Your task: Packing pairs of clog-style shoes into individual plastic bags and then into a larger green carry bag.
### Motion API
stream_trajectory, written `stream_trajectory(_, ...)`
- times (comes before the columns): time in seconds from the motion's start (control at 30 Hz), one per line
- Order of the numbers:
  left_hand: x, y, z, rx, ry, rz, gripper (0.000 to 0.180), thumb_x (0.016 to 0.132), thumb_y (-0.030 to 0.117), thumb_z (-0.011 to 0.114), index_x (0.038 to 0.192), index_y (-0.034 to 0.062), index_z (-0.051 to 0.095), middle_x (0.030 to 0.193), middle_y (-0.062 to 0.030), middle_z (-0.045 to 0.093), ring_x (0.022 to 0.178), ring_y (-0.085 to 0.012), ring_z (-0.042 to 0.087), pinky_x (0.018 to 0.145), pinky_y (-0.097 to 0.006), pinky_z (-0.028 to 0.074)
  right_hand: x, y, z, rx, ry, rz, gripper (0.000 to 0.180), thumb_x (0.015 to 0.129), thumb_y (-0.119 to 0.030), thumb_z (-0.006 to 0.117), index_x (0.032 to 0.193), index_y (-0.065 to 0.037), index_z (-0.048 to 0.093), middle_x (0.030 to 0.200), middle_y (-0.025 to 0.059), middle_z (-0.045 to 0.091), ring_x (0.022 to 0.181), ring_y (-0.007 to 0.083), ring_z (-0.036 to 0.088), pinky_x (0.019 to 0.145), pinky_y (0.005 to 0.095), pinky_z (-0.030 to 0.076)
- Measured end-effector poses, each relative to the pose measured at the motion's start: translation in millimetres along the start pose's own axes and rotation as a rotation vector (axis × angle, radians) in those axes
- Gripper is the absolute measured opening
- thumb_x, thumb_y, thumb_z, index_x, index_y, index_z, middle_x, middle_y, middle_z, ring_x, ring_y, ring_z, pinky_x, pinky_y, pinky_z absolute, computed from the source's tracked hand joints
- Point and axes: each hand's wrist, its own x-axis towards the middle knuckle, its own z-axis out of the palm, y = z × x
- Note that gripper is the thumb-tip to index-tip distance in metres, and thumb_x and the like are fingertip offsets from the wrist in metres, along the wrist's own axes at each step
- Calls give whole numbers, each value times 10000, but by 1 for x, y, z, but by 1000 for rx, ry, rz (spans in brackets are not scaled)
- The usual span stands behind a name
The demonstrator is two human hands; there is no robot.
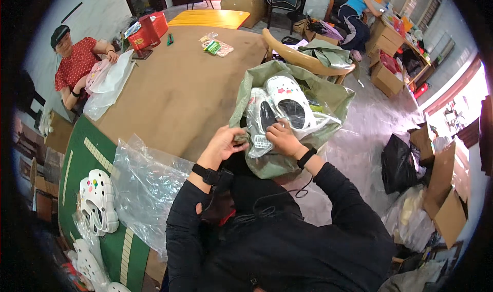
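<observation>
A pair of white clogs (pixel 288 94) with colourful charms lies in a clear plastic bag (pixel 311 130) with a barcode label. The bagged pair sits in the mouth of a green woven sack (pixel 275 170) at the table's right edge. My right hand (pixel 284 139) is closed on the near end of the plastic bag, its fingertips partly hidden. To its left, the curled fingers of my left hand (pixel 224 144) grip the sack's left rim. Something yellow-green shows beside the clogs inside the sack; the rest of its contents are hidden.
Left of me, more white clogs (pixel 97 202) stand on a green mat (pixel 119 248), beside an empty clear plastic bag (pixel 149 184). Across the brown table (pixel 159 94), a person in red handles a white bag. A wooden chair (pixel 303 58) stands behind the sack; cartons (pixel 444 184) line the right.
</observation>
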Motion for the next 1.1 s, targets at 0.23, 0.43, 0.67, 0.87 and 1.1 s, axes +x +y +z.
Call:
stream_trajectory(0.23, 4, 3, -6, -26, 32, 137, 264, 740, -111, 525, 979, 1, 504, 761, -61, 516, 536, -122, 460, 467, -253, 411, 6, 27, 9, -55, -12, -91, 271, 650, -120, 632, 897, -119, 519, 955, 34, 539, 973, 220, 508, 974, 435, 331)
stream_trajectory(0.43, -33, 13, 9, 297, 23, 161, 417, 681, -131, 481, 1074, 5, 513, 738, -20, 508, 551, -84, 450, 434, -215, 346, 46, 25, 0, -109, 121, 125, 315, 564, -69, 613, 861, -77, 507, 903, 71, 524, 936, 246, 501, 885, 422, 347)
stream_trajectory(0.67, -32, 18, -12, -35, -58, 138, 419, 670, -147, 427, 1036, 25, 535, 764, -14, 503, 581, -94, 434, 449, -222, 332, 23, -8, 17, 349, -188, -74, 468, 689, -83, 635, 1134, -18, 505, 1170, 204, 473, 1119, 381, 442, 937, 456, 366)
stream_trajectory(0.87, -41, 25, -14, -26, -19, 133, 387, 672, -109, 430, 1022, 8, 547, 859, -58, 568, 716, -163, 547, 641, -309, 486, 10, -50, -43, 762, -440, 58, 366, 786, -113, 570, 1125, 22, 541, 1145, 221, 548, 1045, 381, 524, 899, 429, 408)
stream_trajectory(1.1, -30, 18, -16, -335, -61, 4, 329, 710, -72, 454, 1022, -18, 546, 932, -90, 610, 830, -206, 606, 713, -375, 526, -113, 38, -82, 41, -949, 898, 571, 855, -550, 436, 849, -47, 707, 882, 146, 682, 824, 330, 643, 784, 421, 467)
